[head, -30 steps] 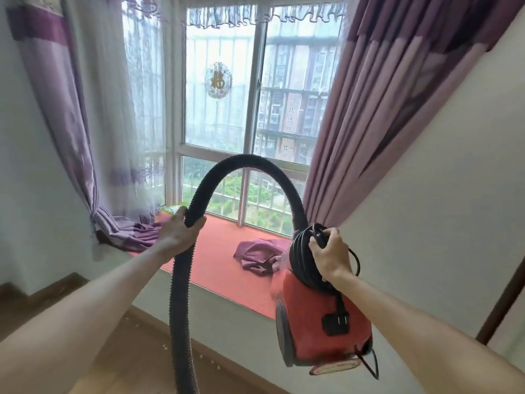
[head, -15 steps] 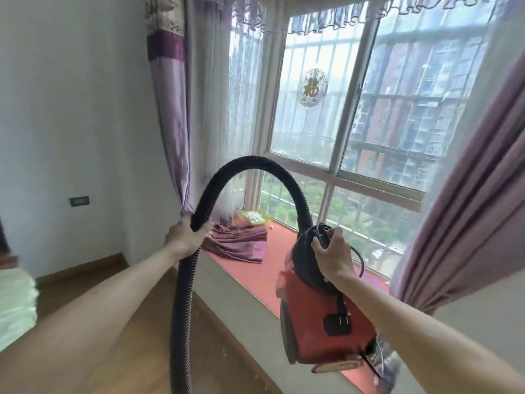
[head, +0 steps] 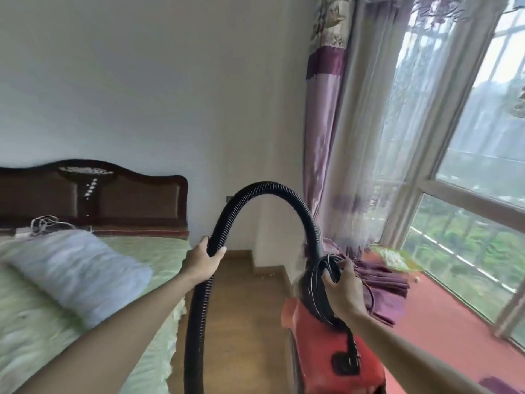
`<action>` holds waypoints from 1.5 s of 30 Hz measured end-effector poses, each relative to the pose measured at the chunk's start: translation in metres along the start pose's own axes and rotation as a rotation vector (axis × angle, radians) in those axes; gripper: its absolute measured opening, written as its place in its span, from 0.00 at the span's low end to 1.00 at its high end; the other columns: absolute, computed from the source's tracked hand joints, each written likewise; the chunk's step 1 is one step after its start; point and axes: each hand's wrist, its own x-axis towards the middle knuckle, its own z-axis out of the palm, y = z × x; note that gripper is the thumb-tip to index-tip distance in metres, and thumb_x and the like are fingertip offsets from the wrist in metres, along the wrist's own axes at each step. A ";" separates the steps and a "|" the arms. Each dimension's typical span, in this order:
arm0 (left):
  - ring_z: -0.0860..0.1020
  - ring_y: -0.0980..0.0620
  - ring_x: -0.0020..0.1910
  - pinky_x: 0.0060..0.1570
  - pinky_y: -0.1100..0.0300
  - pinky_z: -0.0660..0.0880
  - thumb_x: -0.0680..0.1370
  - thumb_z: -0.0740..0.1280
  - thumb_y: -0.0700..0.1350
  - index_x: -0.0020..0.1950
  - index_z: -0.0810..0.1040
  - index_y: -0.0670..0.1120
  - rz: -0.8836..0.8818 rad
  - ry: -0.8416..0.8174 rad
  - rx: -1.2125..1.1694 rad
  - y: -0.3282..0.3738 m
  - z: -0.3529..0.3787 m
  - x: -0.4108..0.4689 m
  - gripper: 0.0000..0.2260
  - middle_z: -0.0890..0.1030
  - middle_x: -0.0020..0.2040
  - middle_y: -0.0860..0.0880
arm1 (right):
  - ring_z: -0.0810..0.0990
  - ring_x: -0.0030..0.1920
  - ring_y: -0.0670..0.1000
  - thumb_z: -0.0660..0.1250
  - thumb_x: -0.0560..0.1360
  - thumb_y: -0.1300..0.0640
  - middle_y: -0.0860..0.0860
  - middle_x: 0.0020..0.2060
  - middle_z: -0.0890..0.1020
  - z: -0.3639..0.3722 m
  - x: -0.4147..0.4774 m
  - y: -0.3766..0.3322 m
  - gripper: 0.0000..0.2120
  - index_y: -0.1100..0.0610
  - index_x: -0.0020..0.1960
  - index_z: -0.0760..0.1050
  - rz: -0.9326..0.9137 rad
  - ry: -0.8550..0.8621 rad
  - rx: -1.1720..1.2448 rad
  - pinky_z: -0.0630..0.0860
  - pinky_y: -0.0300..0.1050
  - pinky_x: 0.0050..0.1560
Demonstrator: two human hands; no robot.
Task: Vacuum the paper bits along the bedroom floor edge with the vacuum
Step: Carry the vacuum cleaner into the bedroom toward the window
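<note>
A bed (head: 85,294) with a pale pillow (head: 76,271) lay to the left of the left hand (head: 200,263), and a bare strip of wooden floor (head: 244,322) ran below and between both hands. Purple curtains (head: 326,143) hung beyond the right hand (head: 342,291), their ends heaped on the red window ledge (head: 443,317) just right of its fingers. The red vacuum (head: 335,351) hung under the right hand, whose fingers were closed round its black handle and coiled cord (head: 321,280). The left fingers wrapped the ribbed black hose (head: 255,194), which arched between the hands.
</note>
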 end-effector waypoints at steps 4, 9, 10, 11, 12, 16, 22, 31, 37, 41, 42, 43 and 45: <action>0.81 0.47 0.39 0.36 0.57 0.75 0.79 0.65 0.56 0.55 0.72 0.49 -0.097 0.065 0.004 -0.025 -0.014 0.014 0.12 0.82 0.44 0.47 | 0.81 0.38 0.60 0.66 0.77 0.52 0.55 0.39 0.80 0.049 0.030 -0.019 0.11 0.55 0.55 0.68 -0.023 -0.103 0.078 0.80 0.56 0.41; 0.79 0.48 0.35 0.30 0.59 0.70 0.81 0.64 0.55 0.51 0.70 0.47 -0.172 0.126 0.010 -0.043 -0.030 0.019 0.11 0.79 0.39 0.48 | 0.82 0.45 0.63 0.66 0.77 0.50 0.60 0.45 0.81 0.095 0.054 -0.039 0.12 0.54 0.54 0.65 -0.047 -0.199 0.121 0.79 0.54 0.46; 0.79 0.48 0.35 0.30 0.59 0.70 0.81 0.64 0.55 0.52 0.70 0.48 -0.186 0.137 0.023 -0.047 -0.033 0.023 0.11 0.79 0.39 0.48 | 0.81 0.46 0.63 0.66 0.77 0.51 0.61 0.46 0.81 0.102 0.057 -0.044 0.12 0.54 0.54 0.65 -0.049 -0.214 0.127 0.78 0.53 0.47; 0.79 0.48 0.35 0.30 0.59 0.70 0.81 0.64 0.55 0.53 0.70 0.48 -0.200 0.145 0.033 -0.051 -0.036 0.027 0.11 0.80 0.40 0.48 | 0.80 0.47 0.63 0.65 0.77 0.51 0.61 0.47 0.81 0.110 0.061 -0.048 0.13 0.55 0.55 0.66 -0.056 -0.224 0.133 0.77 0.52 0.47; 0.79 0.49 0.35 0.30 0.59 0.70 0.81 0.64 0.55 0.54 0.70 0.48 -0.212 0.152 0.040 -0.057 -0.039 0.031 0.11 0.80 0.40 0.48 | 0.80 0.48 0.63 0.65 0.77 0.51 0.61 0.48 0.80 0.118 0.065 -0.052 0.13 0.56 0.56 0.66 -0.059 -0.235 0.135 0.77 0.52 0.48; 0.80 0.48 0.36 0.32 0.58 0.72 0.80 0.64 0.57 0.52 0.70 0.48 -0.243 0.176 0.055 -0.082 -0.049 0.052 0.12 0.80 0.40 0.47 | 0.79 0.48 0.63 0.65 0.78 0.51 0.60 0.49 0.80 0.153 0.082 -0.069 0.14 0.57 0.58 0.66 -0.082 -0.272 0.129 0.75 0.51 0.48; 0.80 0.48 0.37 0.33 0.58 0.71 0.80 0.64 0.56 0.51 0.70 0.48 -0.243 0.183 0.054 -0.119 -0.063 0.108 0.12 0.81 0.41 0.47 | 0.78 0.45 0.61 0.64 0.79 0.52 0.60 0.48 0.80 0.208 0.110 -0.095 0.14 0.57 0.60 0.66 -0.110 -0.290 0.120 0.76 0.51 0.46; 0.79 0.48 0.35 0.32 0.58 0.70 0.81 0.64 0.54 0.49 0.69 0.48 -0.186 0.138 0.020 -0.150 -0.072 0.206 0.10 0.79 0.38 0.49 | 0.78 0.44 0.60 0.64 0.79 0.52 0.59 0.48 0.80 0.273 0.161 -0.134 0.15 0.58 0.62 0.66 -0.073 -0.250 0.118 0.75 0.50 0.44; 0.79 0.48 0.35 0.31 0.58 0.71 0.80 0.64 0.55 0.51 0.70 0.47 -0.152 0.117 0.018 -0.158 -0.064 0.258 0.11 0.80 0.40 0.48 | 0.78 0.45 0.59 0.63 0.79 0.52 0.58 0.49 0.79 0.296 0.193 -0.139 0.15 0.57 0.63 0.67 -0.071 -0.228 0.097 0.76 0.50 0.46; 0.79 0.48 0.36 0.32 0.59 0.70 0.80 0.64 0.55 0.52 0.70 0.49 -0.139 0.109 0.032 -0.154 -0.055 0.297 0.11 0.80 0.41 0.48 | 0.79 0.46 0.60 0.63 0.79 0.51 0.58 0.49 0.79 0.307 0.220 -0.134 0.16 0.56 0.63 0.67 -0.060 -0.213 0.084 0.78 0.53 0.48; 0.79 0.48 0.36 0.31 0.59 0.70 0.80 0.64 0.55 0.53 0.70 0.49 -0.135 0.104 0.035 -0.152 -0.050 0.307 0.11 0.80 0.41 0.48 | 0.79 0.47 0.60 0.63 0.79 0.51 0.58 0.49 0.79 0.310 0.229 -0.132 0.16 0.56 0.63 0.67 -0.056 -0.208 0.080 0.78 0.53 0.48; 0.80 0.48 0.36 0.31 0.59 0.70 0.80 0.64 0.55 0.53 0.70 0.48 -0.127 0.094 0.031 -0.150 -0.044 0.317 0.11 0.80 0.41 0.48 | 0.79 0.47 0.60 0.63 0.79 0.51 0.58 0.49 0.80 0.313 0.238 -0.128 0.15 0.56 0.62 0.67 -0.051 -0.202 0.075 0.78 0.53 0.48; 0.80 0.48 0.36 0.31 0.59 0.70 0.80 0.65 0.55 0.52 0.70 0.48 -0.097 0.066 0.016 -0.146 -0.029 0.339 0.11 0.79 0.40 0.48 | 0.80 0.45 0.61 0.63 0.79 0.51 0.59 0.48 0.80 0.320 0.256 -0.122 0.14 0.56 0.61 0.66 -0.042 -0.191 0.064 0.78 0.54 0.47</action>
